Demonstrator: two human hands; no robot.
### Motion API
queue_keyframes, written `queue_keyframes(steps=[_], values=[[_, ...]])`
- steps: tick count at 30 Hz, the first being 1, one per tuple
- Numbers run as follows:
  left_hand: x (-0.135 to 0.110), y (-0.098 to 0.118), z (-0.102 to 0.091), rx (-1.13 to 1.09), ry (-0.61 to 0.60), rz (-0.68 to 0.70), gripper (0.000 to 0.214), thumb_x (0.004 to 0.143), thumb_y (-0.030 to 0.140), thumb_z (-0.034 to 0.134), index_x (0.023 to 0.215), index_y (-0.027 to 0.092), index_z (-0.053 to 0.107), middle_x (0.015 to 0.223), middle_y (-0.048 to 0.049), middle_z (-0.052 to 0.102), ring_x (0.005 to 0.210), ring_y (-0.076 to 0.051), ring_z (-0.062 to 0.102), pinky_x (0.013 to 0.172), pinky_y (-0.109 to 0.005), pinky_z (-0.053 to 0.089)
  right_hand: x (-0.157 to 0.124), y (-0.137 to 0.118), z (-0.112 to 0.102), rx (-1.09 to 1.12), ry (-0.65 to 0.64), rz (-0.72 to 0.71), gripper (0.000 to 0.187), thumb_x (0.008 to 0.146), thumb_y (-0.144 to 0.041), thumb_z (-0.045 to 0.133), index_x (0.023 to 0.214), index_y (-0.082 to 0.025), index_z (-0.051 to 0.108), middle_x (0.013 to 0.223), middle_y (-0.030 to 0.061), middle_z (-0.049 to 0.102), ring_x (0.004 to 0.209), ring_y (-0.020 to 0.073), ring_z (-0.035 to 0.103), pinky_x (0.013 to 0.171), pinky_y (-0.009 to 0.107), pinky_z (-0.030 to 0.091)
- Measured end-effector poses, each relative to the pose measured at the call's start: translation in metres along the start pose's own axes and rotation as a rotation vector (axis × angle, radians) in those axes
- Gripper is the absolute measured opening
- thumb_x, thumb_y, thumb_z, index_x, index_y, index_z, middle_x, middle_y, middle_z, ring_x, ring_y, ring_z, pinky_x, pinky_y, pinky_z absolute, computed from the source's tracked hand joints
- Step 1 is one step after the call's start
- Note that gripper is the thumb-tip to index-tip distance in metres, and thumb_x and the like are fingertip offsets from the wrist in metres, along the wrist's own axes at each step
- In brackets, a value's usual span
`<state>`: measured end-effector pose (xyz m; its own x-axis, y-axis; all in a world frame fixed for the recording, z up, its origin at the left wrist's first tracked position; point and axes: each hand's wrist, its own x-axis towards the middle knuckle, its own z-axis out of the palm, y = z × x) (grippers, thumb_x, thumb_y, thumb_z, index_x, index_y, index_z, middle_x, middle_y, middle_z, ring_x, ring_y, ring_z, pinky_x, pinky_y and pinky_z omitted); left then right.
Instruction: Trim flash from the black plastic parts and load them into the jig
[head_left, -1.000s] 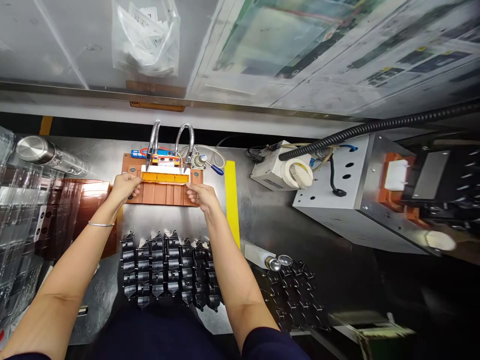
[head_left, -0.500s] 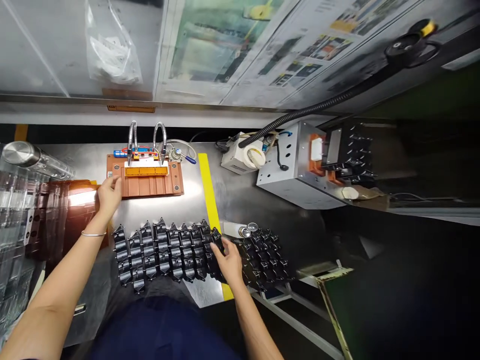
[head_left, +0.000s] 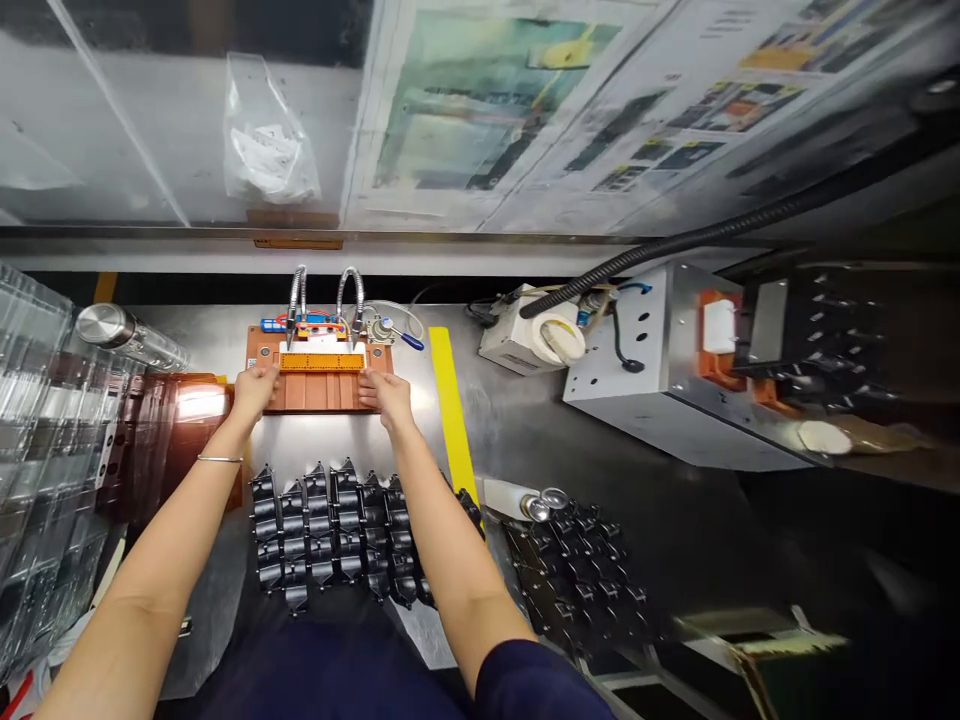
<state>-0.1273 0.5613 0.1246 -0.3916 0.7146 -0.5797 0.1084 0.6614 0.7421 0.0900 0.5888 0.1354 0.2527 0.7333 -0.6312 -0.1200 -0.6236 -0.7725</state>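
Observation:
A long orange strip (head_left: 321, 363) with small dark marks lies across a brown fixture block (head_left: 322, 397), against a white piece at its back. My left hand (head_left: 256, 390) is closed with its fingertips at the strip's left end. At the right end, my right hand (head_left: 386, 395) pinches with thumb and bent fingers. Two bent metal hoses (head_left: 350, 285) point down at the white piece behind the strip. Below my hands, several rows of black moulded parts (head_left: 319, 530) lie on the metal bench, partly covered by my right forearm.
A glass bottle with a steel lid (head_left: 131, 335) lies at the left, near stacked clear trays (head_left: 45, 420). Yellow tape (head_left: 451, 410) crosses the bench. Rightward are a white device (head_left: 529, 335), a grey metal box (head_left: 637, 360) and more black parts (head_left: 581, 570).
My right hand has left the black parts and moved up to the strip's right end. My left hand has shifted from the fixture's left edge to the strip's left end. The view has shifted.

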Motion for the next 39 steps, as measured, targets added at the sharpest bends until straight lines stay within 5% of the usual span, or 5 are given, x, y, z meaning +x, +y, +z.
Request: queue_keyframes(steps=[7,33,39], values=[[0.011,0.005,0.004,-0.166,-0.008,-0.08,0.023,0.068,0.034,0.063,0.057,0.016,0.052,0.044,0.0046,0.05,0.032,-0.005,0.037,0.033,-0.018,0.023,0.012,0.003,-0.005,-0.003,-0.018,0.057,0.014,0.075,-0.019,0.066,0.063,-0.014,0.06,0.05,-0.0009,0.064,0.039,0.0064,0.056,0.036,0.014,0.047],[0.01,0.001,0.007,-0.225,0.032,0.029,0.023,0.067,0.024,0.069,0.055,0.015,0.052,0.039,0.0074,0.047,0.032,-0.004,0.038,0.034,-0.015,0.028,0.014,0.007,0.0,0.011,0.049,-0.018,0.015,0.071,-0.015,0.064,0.058,-0.014,0.056,0.042,-0.0047,0.057,0.033,0.0046,0.048,0.031,0.013,0.038],[0.023,0.011,-0.008,-0.356,-0.183,-0.257,0.01,0.068,0.012,0.07,0.066,0.009,0.061,0.052,-0.0019,0.063,0.039,-0.007,0.054,0.038,-0.014,0.042,0.021,0.0,-0.006,-0.035,-0.075,0.111,0.018,0.073,-0.019,0.071,0.062,-0.012,0.059,0.049,0.0004,0.063,0.038,0.007,0.054,0.035,0.015,0.045]])
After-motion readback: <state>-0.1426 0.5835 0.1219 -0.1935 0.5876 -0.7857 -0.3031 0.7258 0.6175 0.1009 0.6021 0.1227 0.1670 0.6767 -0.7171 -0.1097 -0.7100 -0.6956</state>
